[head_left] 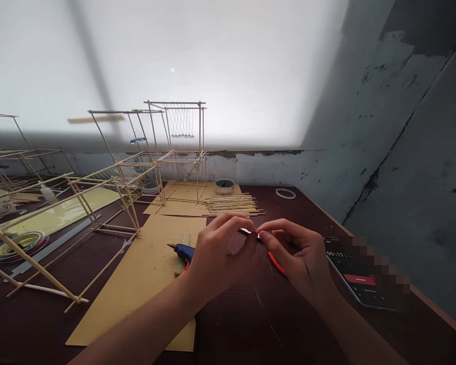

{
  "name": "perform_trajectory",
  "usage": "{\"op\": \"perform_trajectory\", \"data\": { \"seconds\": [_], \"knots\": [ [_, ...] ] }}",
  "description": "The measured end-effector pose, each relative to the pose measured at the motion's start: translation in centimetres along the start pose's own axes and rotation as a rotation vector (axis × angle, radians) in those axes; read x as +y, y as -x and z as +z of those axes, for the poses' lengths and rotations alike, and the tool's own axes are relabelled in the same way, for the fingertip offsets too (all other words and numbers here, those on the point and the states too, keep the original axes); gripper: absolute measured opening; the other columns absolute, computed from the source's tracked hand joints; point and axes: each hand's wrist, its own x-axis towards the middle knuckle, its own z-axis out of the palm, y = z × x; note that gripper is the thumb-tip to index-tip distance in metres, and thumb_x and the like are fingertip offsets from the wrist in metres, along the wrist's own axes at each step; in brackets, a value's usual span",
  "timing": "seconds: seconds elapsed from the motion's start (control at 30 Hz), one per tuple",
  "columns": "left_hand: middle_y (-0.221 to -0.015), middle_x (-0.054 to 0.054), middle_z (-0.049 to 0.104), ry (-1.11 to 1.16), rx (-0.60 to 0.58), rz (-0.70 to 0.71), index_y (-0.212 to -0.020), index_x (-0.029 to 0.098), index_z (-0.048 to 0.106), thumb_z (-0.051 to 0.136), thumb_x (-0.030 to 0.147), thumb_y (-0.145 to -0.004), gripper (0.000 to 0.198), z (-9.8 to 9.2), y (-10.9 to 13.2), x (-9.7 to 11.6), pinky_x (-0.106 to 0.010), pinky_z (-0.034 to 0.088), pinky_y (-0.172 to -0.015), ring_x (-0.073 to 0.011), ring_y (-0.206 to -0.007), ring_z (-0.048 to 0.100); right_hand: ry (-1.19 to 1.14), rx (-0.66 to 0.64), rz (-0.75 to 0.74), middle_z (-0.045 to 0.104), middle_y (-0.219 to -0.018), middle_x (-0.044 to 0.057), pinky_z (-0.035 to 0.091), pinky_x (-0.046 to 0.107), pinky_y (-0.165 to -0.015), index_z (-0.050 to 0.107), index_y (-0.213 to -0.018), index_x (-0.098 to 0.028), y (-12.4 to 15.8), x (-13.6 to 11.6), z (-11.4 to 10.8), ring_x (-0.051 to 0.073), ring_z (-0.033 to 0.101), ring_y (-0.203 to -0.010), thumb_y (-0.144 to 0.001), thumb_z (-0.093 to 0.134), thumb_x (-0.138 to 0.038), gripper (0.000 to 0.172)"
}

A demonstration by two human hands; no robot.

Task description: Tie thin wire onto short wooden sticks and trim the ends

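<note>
Both hands meet over the dark table with fingertips nearly touching. My left hand is closed in a pinch, and so is my right hand. Between them is a tiny orange-tinted piece, too small to name; a fine thread seems to hang below it. Under my right hand lies a red-handled tool, its metal end partly showing and the rest covered by the fingers. Left of my left hand, a blue glue gun rests on a tan board, its rear hidden behind the wrist.
Stick frames with hanging beads stand at left and behind. A bundle of thin sticks, a round tin and a white ring lie farther back. A phone is at right; thread spools lie far left.
</note>
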Motion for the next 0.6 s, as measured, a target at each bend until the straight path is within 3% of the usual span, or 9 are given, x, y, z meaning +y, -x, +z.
{"op": "perform_trajectory", "data": {
  "seconds": [0.33,0.5,0.6],
  "knots": [
    [-0.083,0.002,0.071,0.151,-0.033,-0.22,-0.088,0.022,0.068,0.067,0.01,-0.082,0.013,-0.15,-0.08,0.44,-0.025,0.052,-0.076,-0.0121,-0.079,0.066,-0.037,0.05,0.064,0.033,-0.051,-0.007,0.02,0.024,-0.043,0.07,-0.082,-0.019,-0.24,0.12,0.22,0.009,0.026,-0.048,-0.088,0.067,-0.037,0.02],
    [-0.087,0.0,0.071,0.324,-0.066,-0.329,-0.089,0.021,0.068,0.067,0.015,-0.085,0.008,-0.2,-0.33,0.35,-0.026,0.054,-0.077,-0.0132,-0.081,0.067,-0.073,0.048,0.096,0.049,-0.058,-0.003,0.022,0.024,-0.045,0.07,-0.082,-0.019,-0.19,-0.07,0.2,0.009,0.03,-0.051,-0.087,0.068,-0.038,0.021],
    [-0.087,-0.001,0.07,0.351,-0.068,-0.345,-0.089,0.02,0.069,0.067,0.016,-0.085,0.006,-0.27,-0.4,0.4,-0.025,0.054,-0.076,-0.013,-0.081,0.066,-0.084,0.042,0.107,0.05,-0.058,-0.002,0.022,0.024,-0.045,0.071,-0.082,-0.019,-0.15,0.04,0.19,0.009,0.03,-0.051,-0.086,0.068,-0.039,0.021]
  ]
}}
